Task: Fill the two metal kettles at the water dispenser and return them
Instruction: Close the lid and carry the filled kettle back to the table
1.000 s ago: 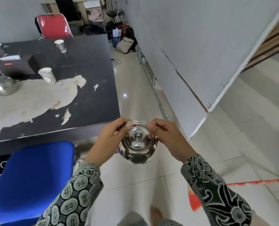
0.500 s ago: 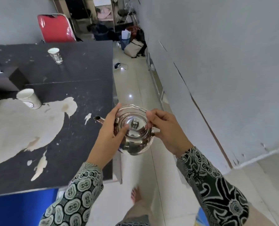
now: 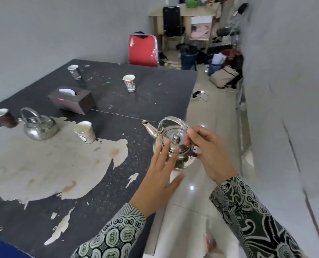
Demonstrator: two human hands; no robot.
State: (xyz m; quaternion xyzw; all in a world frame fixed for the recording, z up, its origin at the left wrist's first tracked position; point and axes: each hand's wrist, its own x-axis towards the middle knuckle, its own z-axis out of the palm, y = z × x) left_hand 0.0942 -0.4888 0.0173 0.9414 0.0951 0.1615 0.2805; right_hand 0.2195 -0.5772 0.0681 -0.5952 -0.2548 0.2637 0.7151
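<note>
The left hand [image 3: 159,175] is spread flat-fingered against the near side of a lidded kettle [image 3: 173,144] held above the table [image 3: 145,101] edge, the right hand [image 3: 209,153] pinching its rim, a second kettle [image 3: 39,126] standing far left

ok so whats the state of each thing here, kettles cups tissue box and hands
held kettle: lid on, handle up, upright at the table edge
right hand: gripping the held kettle
left hand: open, fingers on the kettle's side
second kettle: lid on, upright on the table
four paper cups: upright, contents unclear
tissue box: tissue sticking out
</note>
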